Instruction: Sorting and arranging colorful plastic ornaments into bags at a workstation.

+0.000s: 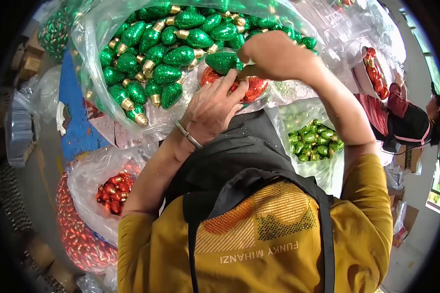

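Note:
A glittery green bulb-shaped ornament [222, 63] lies at the fingertips of both hands. Bent fingers of my left hand [212, 105] press against its lower side near the narrow end; a metal bangle [188, 135] circles that wrist. From the right, my right hand [277, 55] comes in with its fingers closed in a pinch at the same narrow end. Whatever lies between those fingertips is hidden. Below, glittery red ornaments [257, 90] show partly under my left hand. Many more green bulb ornaments with gold screw caps [180, 55] fill a clear plastic bag just beyond.
A plastic-lined container of small green ornaments [316, 141] stands right of my lap. Small red ornaments [115, 194] sit in an open bag at left, above a full bag of red ones [78, 232]. At far right, another person [406, 117] is near a container of red ornaments [374, 73].

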{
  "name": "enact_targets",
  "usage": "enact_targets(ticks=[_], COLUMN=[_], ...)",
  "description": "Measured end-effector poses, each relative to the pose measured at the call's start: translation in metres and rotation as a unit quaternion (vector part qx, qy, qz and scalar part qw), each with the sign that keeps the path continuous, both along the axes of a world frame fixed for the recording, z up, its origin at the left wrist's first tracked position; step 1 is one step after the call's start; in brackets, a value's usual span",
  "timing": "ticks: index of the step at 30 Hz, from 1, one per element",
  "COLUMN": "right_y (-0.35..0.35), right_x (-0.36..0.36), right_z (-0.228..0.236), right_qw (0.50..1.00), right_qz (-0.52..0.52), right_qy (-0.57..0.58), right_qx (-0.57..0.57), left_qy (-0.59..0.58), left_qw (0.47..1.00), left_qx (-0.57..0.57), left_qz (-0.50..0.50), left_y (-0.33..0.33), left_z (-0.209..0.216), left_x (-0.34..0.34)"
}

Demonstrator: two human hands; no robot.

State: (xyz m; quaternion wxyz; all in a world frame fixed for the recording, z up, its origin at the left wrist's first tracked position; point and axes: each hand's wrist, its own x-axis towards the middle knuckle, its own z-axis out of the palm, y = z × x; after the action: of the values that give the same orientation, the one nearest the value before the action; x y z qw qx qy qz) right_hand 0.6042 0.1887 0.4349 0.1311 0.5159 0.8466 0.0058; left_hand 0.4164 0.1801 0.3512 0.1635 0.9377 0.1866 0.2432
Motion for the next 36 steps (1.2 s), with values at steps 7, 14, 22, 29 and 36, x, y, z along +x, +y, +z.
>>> enact_targets(ticks=[7, 14, 22, 29, 36], right_y=[-0.045, -0.145, -0.074, -0.014, 0.012], right_x=[0.032, 0.016, 0.023, 0.003, -0.015], right_z=[-0.026, -0.080, -0.023, -0.035, 0.015], right_qw=[0.385, 0.471, 0.711, 0.793, 0.902], right_qz=[-0.219, -0.282, -0.186, -0.188, -0.214], right_qy=[0.868, 0.805, 0.669, 0.577, 0.351], right_qx=[-0.225, -0.223, 0.110, -0.043, -0.132], left_qy=[0.027, 0.000, -0.037, -0.053, -0.087], left_qw=[0.999, 0.998, 0.979, 0.966, 0.971], left_qx=[0.040, 0.063, 0.195, 0.245, 0.219], left_qz=[-0.001, 0.021, 0.053, 0.059, 0.038], left_y=[-0.002, -0.006, -0.023, -0.034, -0.033], left_z=[-0.002, -0.005, -0.023, -0.028, -0.035], left_x=[-0.005, -0.002, -0.007, -0.024, -0.031])
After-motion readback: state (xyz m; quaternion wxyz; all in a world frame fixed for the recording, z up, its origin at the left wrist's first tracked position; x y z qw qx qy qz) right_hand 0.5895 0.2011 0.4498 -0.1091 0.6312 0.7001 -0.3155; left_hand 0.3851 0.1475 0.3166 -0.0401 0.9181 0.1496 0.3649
